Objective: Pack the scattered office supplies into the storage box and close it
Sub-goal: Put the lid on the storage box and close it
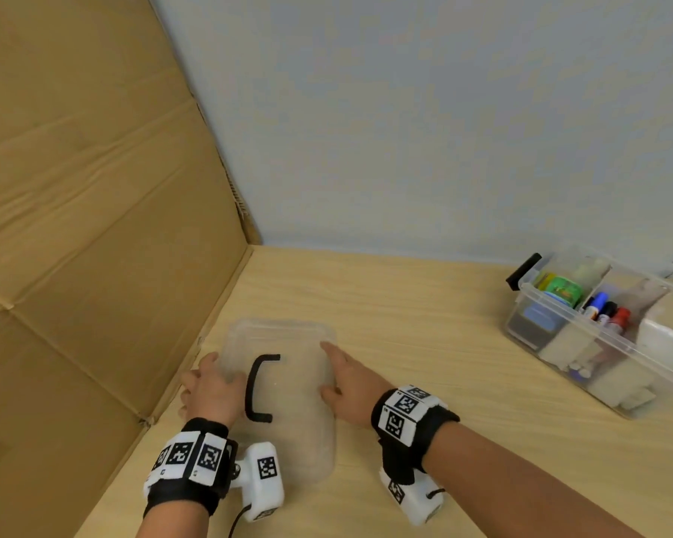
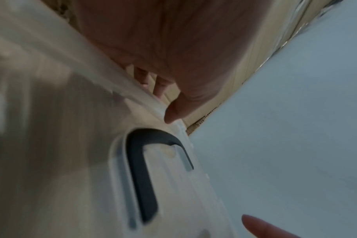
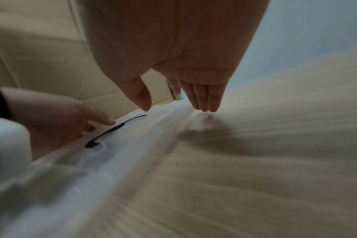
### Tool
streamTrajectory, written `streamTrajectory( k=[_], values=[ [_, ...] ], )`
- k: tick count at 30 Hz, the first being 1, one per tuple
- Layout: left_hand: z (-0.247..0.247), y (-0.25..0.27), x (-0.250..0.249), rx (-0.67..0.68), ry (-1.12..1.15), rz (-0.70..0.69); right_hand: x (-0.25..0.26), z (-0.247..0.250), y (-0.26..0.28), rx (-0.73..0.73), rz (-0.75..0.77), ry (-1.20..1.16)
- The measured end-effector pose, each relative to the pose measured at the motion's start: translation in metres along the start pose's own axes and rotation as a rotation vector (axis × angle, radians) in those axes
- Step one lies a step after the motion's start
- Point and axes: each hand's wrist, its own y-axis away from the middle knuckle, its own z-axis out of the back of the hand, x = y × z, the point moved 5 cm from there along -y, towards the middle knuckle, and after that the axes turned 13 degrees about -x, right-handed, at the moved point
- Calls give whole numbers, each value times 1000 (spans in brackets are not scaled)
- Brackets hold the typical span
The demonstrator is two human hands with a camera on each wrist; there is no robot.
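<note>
Clear plastic lid (image 1: 288, 390) with a black handle (image 1: 255, 386) lies flat on the wooden surface (image 1: 424, 343), near the left edge, just beside the cardboard panel (image 1: 94, 227).

Left hand (image 1: 208, 390) sits on the lid's left long edge. In the left wrist view the thumb tip touches the rim and the fingers (image 2: 161, 83) curl down over the outer side of that edge; grip on the rim looks likely.

Right hand (image 1: 346, 386) is at the lid's right long edge. Fingers (image 3: 204, 99) are straight and held together, tips pointing down at the surface just beside the rim; thumb is spread apart from them over the lid. Whether the fingertips touch the rim cannot be told because of blur.

Storage box (image 1: 599, 335) stands open at the far right of the surface, well apart from the lid. Inside: markers (image 1: 609, 310) with blue, black and red caps, a green roll (image 1: 564, 291), other items too indistinct to identify.
</note>
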Motion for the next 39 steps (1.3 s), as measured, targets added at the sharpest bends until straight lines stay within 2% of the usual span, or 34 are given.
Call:
streamTrajectory(
  k=[3, 6, 9, 12, 14, 18, 20, 22, 23, 25, 27, 29, 32, 36, 39],
  values=[
    [-1, 1, -11, 39, 227, -38, -2, 23, 7, -163, -38, -215],
    [10, 17, -41, 21, 366, -194, -11, 57, 21, -379, -61, -420],
    [25, 49, -82, 44, 408, -468, -19, 97, 45, -587, 34, -264],
    [27, 93, -122, 182, 417, -663, -14, 131, 66, -705, 195, 13],
    [23, 123, -145, 244, 411, -779, -17, 152, 80, -782, 243, 115],
    [19, 171, -182, 161, 433, -966, -38, 203, 123, -998, 298, 71],
    [7, 179, -194, 46, 406, -976, -60, 227, 146, -1112, 261, 58],
    [-13, 183, -203, -48, 355, -929, -91, 244, 166, -1199, 160, -67],
    [-27, 187, -208, -18, 374, -877, -108, 251, 176, -1228, 116, -159],
    [-56, 201, -224, 160, 525, -772, -137, 262, 194, -1271, 59, -295],
    [-81, 222, -247, 278, 607, -748, -166, 268, 209, -1320, -4, -371],
    [-105, 235, -274, 316, 586, -764, -198, 272, 220, -1363, -83, -445],
    [-143, 239, -315, 335, 460, -805, -236, 273, 227, -1333, -264, -490],
    [-186, 232, -361, 378, 260, -893, -260, 272, 228, -1236, -482, -260],
    [-212, 221, -369, 461, 28, -856, -266, 269, 221, -1083, -539, -387]
  ],
)
